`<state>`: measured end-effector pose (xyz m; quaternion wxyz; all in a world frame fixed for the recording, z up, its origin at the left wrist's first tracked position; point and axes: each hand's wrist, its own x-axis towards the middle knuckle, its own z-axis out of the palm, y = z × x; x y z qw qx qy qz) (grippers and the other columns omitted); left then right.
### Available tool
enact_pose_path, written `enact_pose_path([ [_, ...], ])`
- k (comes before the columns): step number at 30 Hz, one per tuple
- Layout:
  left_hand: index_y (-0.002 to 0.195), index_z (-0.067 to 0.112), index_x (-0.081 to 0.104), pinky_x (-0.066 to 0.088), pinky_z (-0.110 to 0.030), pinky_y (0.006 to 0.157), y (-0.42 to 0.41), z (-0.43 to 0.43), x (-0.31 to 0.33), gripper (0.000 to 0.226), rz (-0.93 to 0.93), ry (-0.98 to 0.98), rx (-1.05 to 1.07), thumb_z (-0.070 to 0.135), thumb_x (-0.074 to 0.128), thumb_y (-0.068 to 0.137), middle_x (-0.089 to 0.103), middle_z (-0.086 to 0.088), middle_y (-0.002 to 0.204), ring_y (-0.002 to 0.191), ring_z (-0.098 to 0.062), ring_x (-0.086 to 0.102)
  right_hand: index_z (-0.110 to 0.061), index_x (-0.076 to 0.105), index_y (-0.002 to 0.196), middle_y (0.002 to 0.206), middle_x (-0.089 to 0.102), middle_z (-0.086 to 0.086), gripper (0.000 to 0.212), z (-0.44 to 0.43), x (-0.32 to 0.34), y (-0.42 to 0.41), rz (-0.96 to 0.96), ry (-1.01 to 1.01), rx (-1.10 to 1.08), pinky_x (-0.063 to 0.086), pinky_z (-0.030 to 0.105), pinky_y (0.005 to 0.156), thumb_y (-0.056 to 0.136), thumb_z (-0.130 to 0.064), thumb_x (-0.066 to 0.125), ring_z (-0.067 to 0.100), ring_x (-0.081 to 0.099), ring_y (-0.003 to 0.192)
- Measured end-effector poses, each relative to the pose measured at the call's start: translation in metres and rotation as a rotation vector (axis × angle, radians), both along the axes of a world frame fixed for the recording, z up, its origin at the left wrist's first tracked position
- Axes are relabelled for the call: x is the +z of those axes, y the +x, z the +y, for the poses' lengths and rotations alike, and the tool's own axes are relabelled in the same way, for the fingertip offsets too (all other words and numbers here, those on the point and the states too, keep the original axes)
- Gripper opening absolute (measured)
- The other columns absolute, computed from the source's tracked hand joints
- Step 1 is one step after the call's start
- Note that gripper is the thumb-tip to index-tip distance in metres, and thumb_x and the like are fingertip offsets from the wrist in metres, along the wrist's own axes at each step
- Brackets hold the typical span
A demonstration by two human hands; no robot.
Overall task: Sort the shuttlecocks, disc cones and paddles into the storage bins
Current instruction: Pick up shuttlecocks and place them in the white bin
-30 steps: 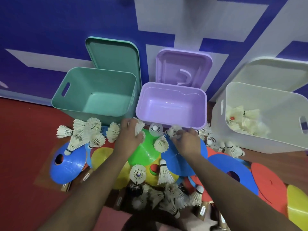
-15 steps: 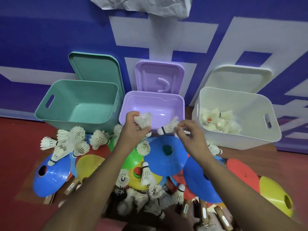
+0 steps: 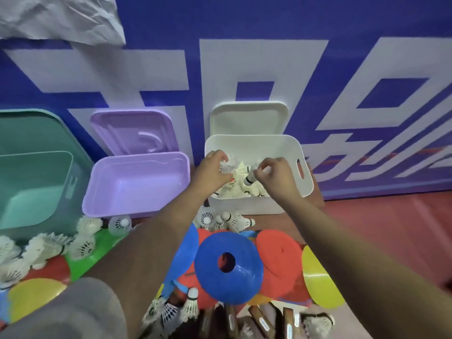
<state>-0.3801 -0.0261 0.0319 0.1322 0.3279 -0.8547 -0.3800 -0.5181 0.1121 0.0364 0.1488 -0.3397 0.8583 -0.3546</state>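
Both hands hover over the white bin [image 3: 269, 143], which holds several white shuttlecocks [image 3: 234, 189]. My left hand [image 3: 212, 170] grips a white shuttlecock [image 3: 226, 165] above the bin's left side. My right hand [image 3: 274, 174] pinches another shuttlecock [image 3: 250, 179] by its cork end, feathers pointing up and left. On the floor in front lie a blue disc cone [image 3: 230, 267], red cones [image 3: 281, 250], a yellow cone [image 3: 318, 280], a green cone [image 3: 102, 243] and loose shuttlecocks [image 3: 220, 220]. Paddle handles [image 3: 259, 321] show at the bottom edge.
A purple bin [image 3: 137, 182] stands left of the white one, a teal bin [image 3: 36, 187] further left; neither shows anything inside, and each lid leans on the blue and white wall behind. More shuttlecocks [image 3: 46, 245] lie before the teal bin. Red floor stretches to the right.
Both hands lifted shuttlecocks from the pile in front of the purple bin and carried them right, over the white bin. The view swung right with them.
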Motion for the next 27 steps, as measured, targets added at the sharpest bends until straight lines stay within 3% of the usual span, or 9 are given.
enact_pose_path([
  [2, 0.118, 0.015, 0.054, 0.042, -0.028, 0.078, -0.010, 0.001, -0.014, 0.045, -0.088, -0.010, -0.038, 0.019, 0.074, 0.078, 0.053, -0.005, 0.122, 0.100, -0.022, 0.056, -0.020, 0.065, 0.079, 0.099, 0.060, 0.013, 0.004, -0.003, -0.014, -0.005, 0.004, 0.068, 0.022, 0.030, 0.017, 0.069, 0.079, -0.021, 0.069, 0.014, 0.053, 0.079],
  [6, 0.130, 0.021, 0.051, 0.038, -0.025, 0.090, -0.003, 0.006, -0.026, 0.051, -0.157, 0.010, -0.056, 0.024, 0.070, 0.082, 0.050, -0.003, 0.132, 0.116, -0.019, 0.051, -0.011, 0.067, 0.110, 0.118, 0.058, 0.012, 0.030, 0.001, -0.027, -0.002, -0.022, 0.118, 0.072, 0.036, 0.022, 0.089, 0.083, -0.023, 0.069, 0.022, 0.056, 0.109],
  [9, 0.116, 0.016, 0.059, 0.039, -0.012, 0.086, 0.025, 0.015, -0.024, 0.031, -0.008, 0.012, 0.030, 0.017, 0.066, 0.086, 0.055, -0.001, 0.116, 0.104, -0.012, 0.056, -0.012, 0.063, 0.112, 0.117, 0.056, 0.008, 0.031, 0.014, -0.021, 0.017, -0.038, 0.038, 0.091, 0.041, 0.026, 0.092, 0.083, -0.022, 0.068, 0.019, 0.056, 0.109],
  [12, 0.101, 0.012, 0.063, 0.037, -0.002, 0.076, 0.060, 0.029, -0.024, 0.016, 0.072, -0.023, 0.148, 0.008, 0.063, 0.086, 0.054, 0.000, 0.101, 0.084, -0.004, 0.055, -0.014, 0.062, 0.108, 0.110, 0.057, 0.002, 0.026, 0.032, -0.021, 0.043, -0.078, -0.038, 0.115, 0.045, 0.023, 0.081, 0.085, -0.024, 0.067, 0.013, 0.059, 0.095],
  [13, 0.098, 0.012, 0.063, 0.040, -0.005, 0.077, 0.071, 0.034, -0.028, 0.013, 0.066, -0.024, 0.179, 0.008, 0.063, 0.086, 0.055, -0.001, 0.100, 0.082, -0.003, 0.055, -0.014, 0.062, 0.108, 0.108, 0.058, 0.001, 0.025, 0.038, -0.024, 0.052, -0.095, -0.032, 0.120, 0.046, 0.024, 0.079, 0.086, -0.026, 0.067, 0.011, 0.059, 0.092],
  [17, 0.101, 0.011, 0.064, 0.050, -0.035, 0.087, 0.104, 0.044, -0.059, 0.016, -0.068, 0.003, 0.235, 0.015, 0.067, 0.086, 0.055, -0.002, 0.103, 0.090, -0.016, 0.059, -0.011, 0.063, 0.110, 0.105, 0.064, 0.003, 0.031, 0.056, -0.052, 0.075, -0.128, 0.086, 0.127, 0.044, 0.026, 0.077, 0.088, -0.032, 0.067, 0.018, 0.061, 0.094],
  [23, 0.135, 0.006, 0.051, 0.039, -0.038, 0.105, 0.093, 0.037, -0.093, 0.057, -0.337, -0.045, 0.113, 0.032, 0.067, 0.087, 0.050, -0.011, 0.132, 0.123, -0.027, 0.048, -0.004, 0.053, 0.127, 0.122, 0.056, 0.014, 0.055, 0.039, -0.097, 0.082, -0.151, 0.312, 0.105, 0.044, 0.037, 0.095, 0.087, -0.040, 0.064, 0.031, 0.053, 0.115],
  [27, 0.140, 0.008, 0.043, 0.035, -0.040, 0.108, 0.076, 0.029, -0.111, 0.071, -0.494, -0.142, 0.022, 0.043, 0.066, 0.084, 0.046, -0.014, 0.139, 0.130, -0.031, 0.041, -0.005, 0.051, 0.124, 0.118, 0.057, 0.016, 0.049, 0.024, -0.117, 0.083, -0.146, 0.414, 0.107, 0.044, 0.040, 0.093, 0.090, -0.040, 0.057, 0.035, 0.053, 0.112],
])
